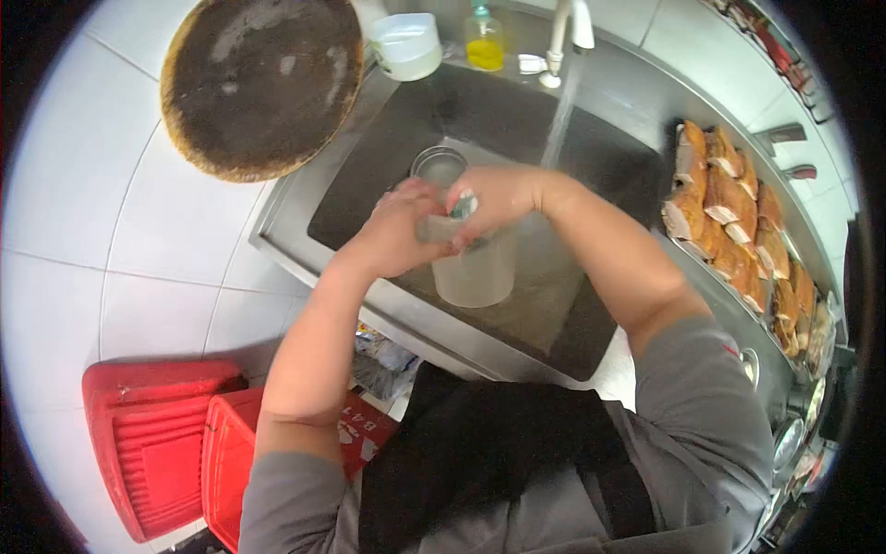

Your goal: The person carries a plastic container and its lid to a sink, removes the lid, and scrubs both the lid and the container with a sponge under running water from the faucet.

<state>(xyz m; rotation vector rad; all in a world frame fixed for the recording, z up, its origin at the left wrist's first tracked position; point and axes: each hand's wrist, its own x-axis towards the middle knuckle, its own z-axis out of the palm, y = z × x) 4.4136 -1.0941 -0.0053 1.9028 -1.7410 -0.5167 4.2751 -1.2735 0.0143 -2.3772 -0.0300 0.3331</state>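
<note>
A person in a grey shirt (706, 397) and black apron (480, 462) bends over a sink (291, 249), both bare forearms reaching in. At the centre of the dial is a pale, see-through jug (473, 279), inside the sink and just under the hands; whether it rests on the bottom or is held clear of it, I cannot tell. The left hand (401, 226) comes up from 8 o'clock and is bent over the jug's mouth, thumb towards the right hand (494, 201), which comes in from 3 o'clock and curls over the same mouth. Between them shows a small green-and-white thing (464, 205). Both hands are blurred, so I cannot tell whether the fingers of either grip it, grip the jug's rim or are loose. Just beyond the hands, near 12 o'clock from the jug, is a round rim (441, 159), too unclear to name. Water (561, 120) runs from the tap (558, 46) at 1 o'clock into the sink. Behind the sink, a soap bottle (484, 51) with yellow liquid stands at 12 o'clock, with a white tub (406, 51) just beside it, towards 11. A big, dark round board (263, 88) is between 10 and 11 o'clock. Browned meat (734, 217) lies in rows near 3 o'clock, and a red crate (221, 452) is at 8 o'clock
</note>
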